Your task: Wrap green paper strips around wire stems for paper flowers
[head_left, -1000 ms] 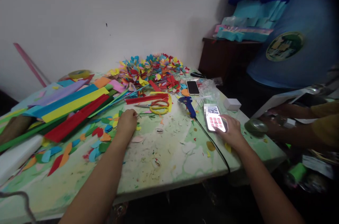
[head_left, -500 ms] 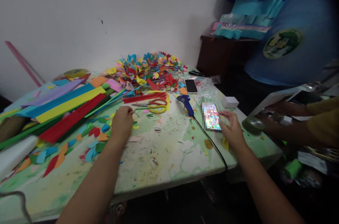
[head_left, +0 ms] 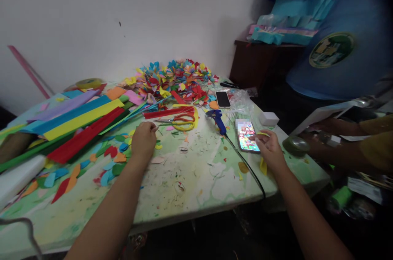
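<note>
My left hand (head_left: 143,141) rests on the table beside loose felt-like petal pieces (head_left: 119,157). Its fingertips are pinched together, and whatever they hold is too small to make out. Just beyond them lie scissors (head_left: 183,122) with orange and yellow handles. On the right, a lit smartphone (head_left: 250,137) lies face up on the table. My right hand (head_left: 270,147) is at its right edge, with a finger reaching over the screen and the other fingers loosely bent. I cannot tell whether that finger touches the glass. Between my hands lies a blue glue gun (head_left: 218,122).
Colourful sheets (head_left: 82,123) are piled at left. A heap of petal flowers (head_left: 175,80) sits by the wall. A second phone (head_left: 222,99), a white box (head_left: 268,118) and a tape roll (head_left: 295,145) lie rightward. The glue gun's cord (head_left: 245,165) crosses the table edge. Another person's arms (head_left: 334,145) hold papers.
My right hand has shifted slightly, its fingers a little more bent beside the lit phone. My left hand stays in its place with the fingertips pinched. The whole view has shifted slightly.
</note>
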### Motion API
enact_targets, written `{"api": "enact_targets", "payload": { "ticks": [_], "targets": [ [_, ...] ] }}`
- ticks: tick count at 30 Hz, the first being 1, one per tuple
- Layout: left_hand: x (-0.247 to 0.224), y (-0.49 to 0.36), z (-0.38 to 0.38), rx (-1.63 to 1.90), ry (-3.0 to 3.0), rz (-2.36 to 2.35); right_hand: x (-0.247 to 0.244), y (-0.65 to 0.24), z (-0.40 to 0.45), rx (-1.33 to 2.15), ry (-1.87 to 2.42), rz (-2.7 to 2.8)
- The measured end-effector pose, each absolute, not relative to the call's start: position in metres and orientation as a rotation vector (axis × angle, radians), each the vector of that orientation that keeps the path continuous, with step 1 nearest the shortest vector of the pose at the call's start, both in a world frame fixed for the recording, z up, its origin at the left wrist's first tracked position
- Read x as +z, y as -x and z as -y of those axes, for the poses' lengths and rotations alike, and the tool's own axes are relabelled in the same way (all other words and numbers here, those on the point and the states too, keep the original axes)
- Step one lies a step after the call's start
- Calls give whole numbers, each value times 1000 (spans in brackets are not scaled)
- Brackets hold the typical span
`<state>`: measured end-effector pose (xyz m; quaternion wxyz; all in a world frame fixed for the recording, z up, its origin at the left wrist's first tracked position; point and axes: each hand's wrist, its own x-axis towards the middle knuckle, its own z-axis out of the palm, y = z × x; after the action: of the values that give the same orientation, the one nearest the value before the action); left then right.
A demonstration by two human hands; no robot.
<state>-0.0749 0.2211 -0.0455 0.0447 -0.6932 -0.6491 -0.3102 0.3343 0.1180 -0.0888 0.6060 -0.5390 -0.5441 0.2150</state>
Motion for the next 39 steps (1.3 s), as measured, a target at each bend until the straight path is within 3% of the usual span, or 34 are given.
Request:
{"api": "enact_targets", "payload": {
  "ticks": [39],
  "targets": [
    [-44, 74, -219, -1005, 2134, 1969, -89, -333, -117, 495, 1199, 1230]
  ]
}}
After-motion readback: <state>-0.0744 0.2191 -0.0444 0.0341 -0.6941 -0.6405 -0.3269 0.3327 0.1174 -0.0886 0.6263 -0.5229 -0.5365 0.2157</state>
